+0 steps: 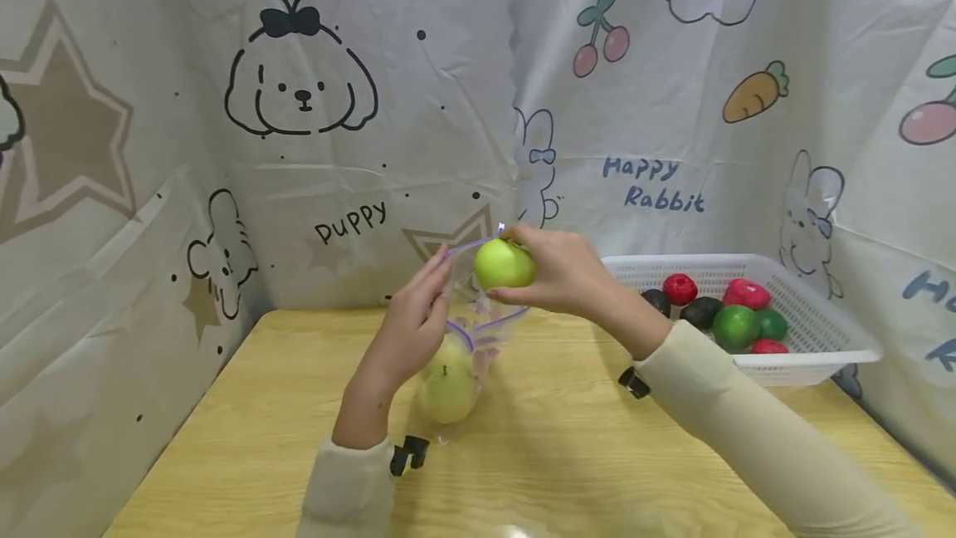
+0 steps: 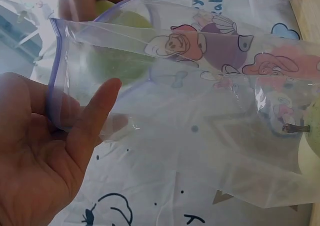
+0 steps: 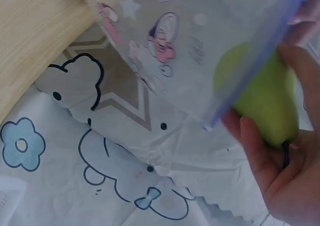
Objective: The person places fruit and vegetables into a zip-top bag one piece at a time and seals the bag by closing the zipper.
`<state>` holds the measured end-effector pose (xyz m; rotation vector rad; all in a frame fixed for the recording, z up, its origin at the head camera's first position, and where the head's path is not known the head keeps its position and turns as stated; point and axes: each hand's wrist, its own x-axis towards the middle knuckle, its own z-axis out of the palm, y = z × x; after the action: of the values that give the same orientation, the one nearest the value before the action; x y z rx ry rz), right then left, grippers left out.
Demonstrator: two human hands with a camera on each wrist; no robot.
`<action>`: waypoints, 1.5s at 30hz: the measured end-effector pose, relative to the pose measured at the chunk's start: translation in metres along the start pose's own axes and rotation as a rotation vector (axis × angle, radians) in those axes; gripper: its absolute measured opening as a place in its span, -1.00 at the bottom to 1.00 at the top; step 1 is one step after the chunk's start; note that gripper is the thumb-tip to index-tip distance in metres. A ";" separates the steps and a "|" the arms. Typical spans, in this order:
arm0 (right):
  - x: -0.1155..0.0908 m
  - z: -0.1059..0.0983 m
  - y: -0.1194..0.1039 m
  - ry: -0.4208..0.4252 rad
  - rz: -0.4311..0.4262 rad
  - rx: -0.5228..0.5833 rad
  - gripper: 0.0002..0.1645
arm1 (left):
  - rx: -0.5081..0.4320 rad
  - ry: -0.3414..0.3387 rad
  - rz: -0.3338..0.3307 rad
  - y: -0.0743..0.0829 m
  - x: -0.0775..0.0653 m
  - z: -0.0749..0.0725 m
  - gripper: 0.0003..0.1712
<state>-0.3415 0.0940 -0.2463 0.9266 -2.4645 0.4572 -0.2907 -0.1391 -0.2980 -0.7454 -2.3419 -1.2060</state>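
A green pear (image 1: 502, 266) is in my right hand (image 1: 565, 271), gripped between thumb and fingers at the mouth of a clear zip bag (image 2: 200, 118). In the right wrist view, its rounded end shows through the bag's plastic, while the stem end lies toward my palm. The bag has a purple zip edge and pink cartoon prints. My left hand (image 1: 412, 324) holds one side of the bag's mouth, with the fingers partly hidden behind the plastic. Low inside the bag, a paler pear (image 1: 446, 393) with a brown stem sits near the tabletop.
A white perforated basket (image 1: 802, 370) stands on the wooden table (image 1: 582, 447) at the right. It holds green limes (image 1: 735, 328), dark avocados (image 1: 700, 313) and several red fruits (image 1: 680, 289). A printed cloth (image 1: 418, 123) hangs behind and on both sides.
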 end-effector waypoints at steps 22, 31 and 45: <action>0.009 0.032 -0.003 0.098 0.108 0.012 -0.82 | -0.086 0.053 -0.060 -0.011 0.000 -0.012 -0.37; 0.004 0.022 -0.012 -0.152 0.308 0.114 -0.50 | -0.064 0.105 -0.094 -0.010 0.001 -0.012 -0.37; 0.012 0.023 -0.029 -0.197 0.310 0.547 -0.20 | -0.171 -0.031 -0.161 -0.007 -0.003 -0.018 -0.29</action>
<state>-0.3370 0.0567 -0.2548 0.8110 -2.7285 1.2468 -0.2907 -0.1580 -0.2944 -0.6440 -2.3841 -1.4885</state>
